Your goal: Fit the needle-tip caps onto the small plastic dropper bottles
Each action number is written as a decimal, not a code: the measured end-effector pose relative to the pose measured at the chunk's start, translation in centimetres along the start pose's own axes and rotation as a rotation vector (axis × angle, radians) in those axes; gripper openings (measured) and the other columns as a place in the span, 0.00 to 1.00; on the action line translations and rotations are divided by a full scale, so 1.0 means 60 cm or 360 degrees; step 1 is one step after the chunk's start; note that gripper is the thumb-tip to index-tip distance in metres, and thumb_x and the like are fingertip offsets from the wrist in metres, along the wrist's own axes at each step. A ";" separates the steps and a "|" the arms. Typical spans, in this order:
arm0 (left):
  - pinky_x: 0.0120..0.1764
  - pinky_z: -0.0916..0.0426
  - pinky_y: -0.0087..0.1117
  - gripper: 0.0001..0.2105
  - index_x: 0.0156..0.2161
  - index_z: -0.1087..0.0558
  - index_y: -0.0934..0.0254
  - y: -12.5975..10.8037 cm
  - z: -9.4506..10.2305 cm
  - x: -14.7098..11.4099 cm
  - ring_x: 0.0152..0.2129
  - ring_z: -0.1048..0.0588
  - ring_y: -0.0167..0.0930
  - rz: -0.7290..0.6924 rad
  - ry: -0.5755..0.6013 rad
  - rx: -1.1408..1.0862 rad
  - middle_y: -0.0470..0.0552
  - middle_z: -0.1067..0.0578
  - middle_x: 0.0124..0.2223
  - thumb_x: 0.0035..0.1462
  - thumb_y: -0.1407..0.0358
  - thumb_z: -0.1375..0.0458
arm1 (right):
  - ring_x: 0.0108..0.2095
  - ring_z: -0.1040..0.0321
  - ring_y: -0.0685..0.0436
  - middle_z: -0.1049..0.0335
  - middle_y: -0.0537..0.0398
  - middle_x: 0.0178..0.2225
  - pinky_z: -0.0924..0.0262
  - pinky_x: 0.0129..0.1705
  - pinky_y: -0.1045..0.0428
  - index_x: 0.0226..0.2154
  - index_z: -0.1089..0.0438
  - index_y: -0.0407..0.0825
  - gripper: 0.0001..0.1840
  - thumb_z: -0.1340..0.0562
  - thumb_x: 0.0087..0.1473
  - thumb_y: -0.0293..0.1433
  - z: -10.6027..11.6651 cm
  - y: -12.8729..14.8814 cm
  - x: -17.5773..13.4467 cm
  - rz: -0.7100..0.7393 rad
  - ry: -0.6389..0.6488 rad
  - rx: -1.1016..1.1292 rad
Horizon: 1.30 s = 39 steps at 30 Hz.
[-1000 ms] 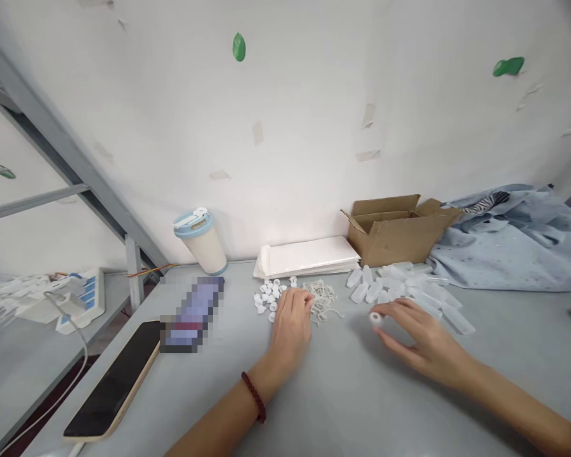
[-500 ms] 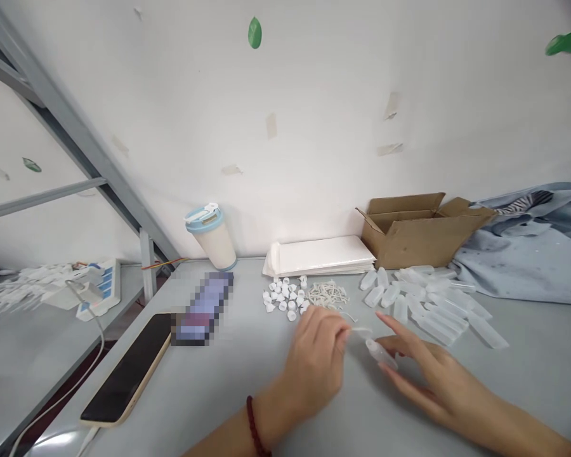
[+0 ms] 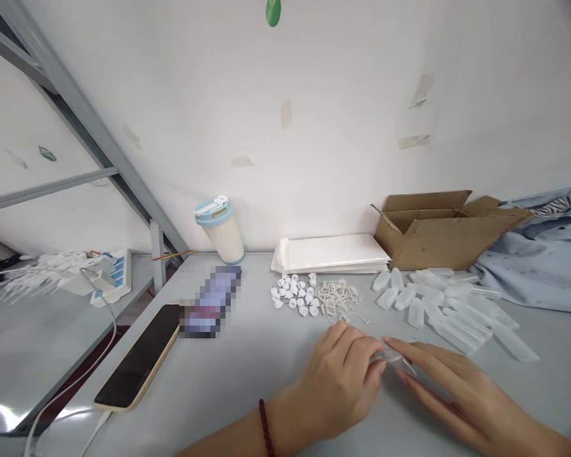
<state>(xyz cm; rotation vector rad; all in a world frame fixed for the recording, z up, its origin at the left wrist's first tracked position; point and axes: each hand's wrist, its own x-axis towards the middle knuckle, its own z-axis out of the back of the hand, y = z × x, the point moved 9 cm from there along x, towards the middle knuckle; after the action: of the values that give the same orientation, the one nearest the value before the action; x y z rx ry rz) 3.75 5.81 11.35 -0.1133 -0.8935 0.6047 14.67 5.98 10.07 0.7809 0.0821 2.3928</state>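
My left hand (image 3: 342, 377), with a dark red bead bracelet (image 3: 266, 426) at the wrist, is closed in a pinch at the neck end of a small translucent plastic tube (image 3: 400, 361). The short white cord in its fingertips is mostly hidden there. My right hand (image 3: 450, 387) grips the tube between thumb and fingers, its neck turned towards my left hand. Beyond my hands lie a pile of thin off-white cords (image 3: 335, 298), a group of small white caps (image 3: 295, 293) and a heap of translucent plastic tubes (image 3: 457, 311).
Along the wall stand a white and blue cup (image 3: 223, 235), a stack of white padded envelopes (image 3: 333, 252) and an open cardboard box (image 3: 438, 241). Phones (image 3: 140, 358) lie at left. A grey-blue cloth (image 3: 542, 260) lies at right, a power strip (image 3: 117, 279) far left.
My left hand has moved right, bringing the cord to the tube's neck. Now the two hands meet at the tube. The view has shifted slightly.
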 end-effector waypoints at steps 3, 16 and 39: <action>0.34 0.30 0.36 0.06 0.42 0.34 0.72 -0.003 -0.011 -0.002 0.30 0.32 0.32 0.0000 0.0086 0.0019 0.55 0.27 0.34 0.59 0.73 0.48 | 0.37 0.24 0.44 0.24 0.46 0.40 0.27 0.34 0.53 0.57 0.44 0.49 0.23 0.49 0.59 0.24 0.000 0.005 0.002 0.0033 -0.0005 0.0022; 0.41 0.31 0.36 0.06 0.39 0.33 0.68 0.006 0.006 -0.015 0.38 0.33 0.33 0.0148 -0.0065 -0.0160 0.56 0.31 0.41 0.57 0.78 0.45 | 0.42 0.26 0.43 0.26 0.47 0.43 0.27 0.37 0.52 0.62 0.53 0.54 0.28 0.51 0.61 0.25 -0.006 0.021 0.005 -0.0099 0.0154 0.0160; 0.33 0.31 0.27 0.07 0.43 0.32 0.62 0.033 -0.006 -0.018 0.31 0.29 0.28 0.0341 0.0015 -0.0394 0.49 0.28 0.36 0.59 0.72 0.45 | 0.50 0.32 0.45 0.31 0.50 0.53 0.36 0.50 0.54 0.57 0.39 0.51 0.20 0.47 0.62 0.31 -0.019 -0.003 -0.003 -0.0635 0.0377 0.0811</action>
<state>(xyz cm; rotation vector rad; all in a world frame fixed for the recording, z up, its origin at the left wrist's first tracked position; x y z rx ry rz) 2.64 6.91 9.67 -0.4393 -0.9515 0.6893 14.26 6.15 9.00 0.6191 0.8861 2.0802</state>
